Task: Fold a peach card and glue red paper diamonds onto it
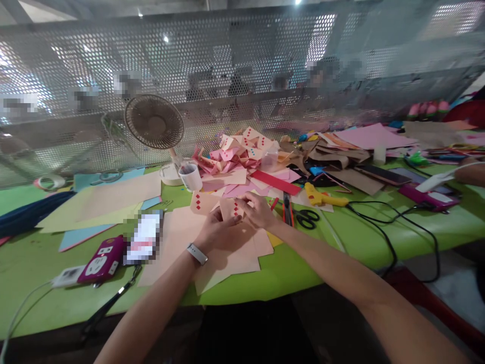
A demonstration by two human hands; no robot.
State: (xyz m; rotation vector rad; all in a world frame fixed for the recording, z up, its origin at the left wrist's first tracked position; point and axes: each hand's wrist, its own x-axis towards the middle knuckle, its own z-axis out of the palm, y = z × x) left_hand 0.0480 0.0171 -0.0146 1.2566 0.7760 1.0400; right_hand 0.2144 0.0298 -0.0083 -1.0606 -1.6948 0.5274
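Observation:
Both my hands meet over a stack of pale peach paper sheets at the middle of the table. My left hand, with a banded wrist, grips the lower left part of a small peach paper piece marked with red diamonds. The fingers of my right hand close on its right side, near the diamonds. Just left of it lies another peach piece with a column of red diamonds. Behind, a heap of folded pink and peach pieces is piled up.
A small fan and a white cup stand behind left. Right are a cutter, black scissors and a yellow glue gun with a cord. A phone and purple device lie left. A person's hand shows far right.

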